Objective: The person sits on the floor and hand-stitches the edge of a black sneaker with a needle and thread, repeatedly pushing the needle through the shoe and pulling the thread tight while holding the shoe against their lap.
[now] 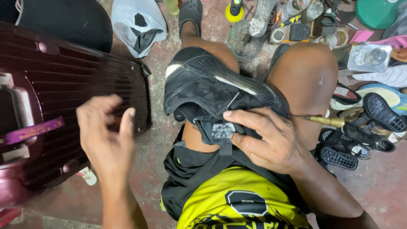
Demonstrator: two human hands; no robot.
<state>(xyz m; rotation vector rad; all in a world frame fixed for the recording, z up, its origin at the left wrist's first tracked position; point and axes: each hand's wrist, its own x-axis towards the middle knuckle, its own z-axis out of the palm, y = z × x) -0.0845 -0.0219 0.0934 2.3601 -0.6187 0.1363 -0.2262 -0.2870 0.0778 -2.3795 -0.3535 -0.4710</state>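
Note:
A black shoe (203,85) lies sole-up across my bare left thigh, between my knees. My right hand (267,140) presses on its heel end, with the thumb over the dark upper beside a small silver label. From under that hand a thin metal tool with a brass handle (328,121) sticks out to the right. My left hand (106,135) hovers to the left of the shoe, above the edge of a maroon ribbed suitcase (63,80). Its fingers are loosely curled and apart, and I see nothing in them.
A white plastic bag (137,25) lies on the concrete floor at the top. Several shoes and loose soles (373,114) crowd the right side, near a clear plastic box (369,57). Bottles and tools (271,21) sit beyond my knees. I wear a yellow and black shirt (229,199).

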